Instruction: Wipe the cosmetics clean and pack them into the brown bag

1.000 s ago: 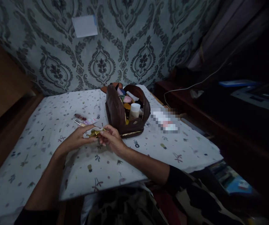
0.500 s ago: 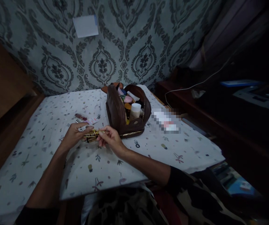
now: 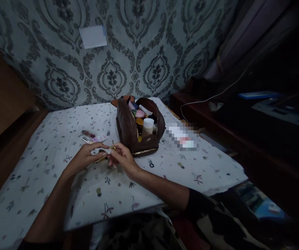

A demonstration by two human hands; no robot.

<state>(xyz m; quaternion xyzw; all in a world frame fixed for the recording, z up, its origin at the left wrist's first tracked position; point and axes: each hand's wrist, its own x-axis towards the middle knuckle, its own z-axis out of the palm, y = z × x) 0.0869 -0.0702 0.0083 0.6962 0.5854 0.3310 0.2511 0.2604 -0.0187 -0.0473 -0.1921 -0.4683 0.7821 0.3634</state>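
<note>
My left hand (image 3: 85,156) is closed around a small white item (image 3: 99,151) and a thin gold-coloured item (image 3: 101,159). My right hand (image 3: 123,158) meets it from the right, fingers pinched at a gold-coloured piece near the white item; the fingers partly hide what they hold. Just behind my hands stands an open brown bag (image 3: 127,126), unzipped, with a white-capped bottle (image 3: 148,125), an amber jar (image 3: 139,124) and a pink item (image 3: 139,114) inside. Beyond my left hand lie a dark reddish tube (image 3: 88,133) and a silvery tube (image 3: 86,140).
A patterned white cloth (image 3: 86,194) covers the table. Right of the bag lies a blurred-out pale item (image 3: 182,136). A white cable (image 3: 206,101) runs over the dark furniture on the right. A patterned wall (image 3: 113,76) with a white paper (image 3: 93,36) rises behind.
The white item now sits higher between my fingertips, and my right fingers have closed in on it. The gold-coloured items show less than before. The view has shifted slightly.
</note>
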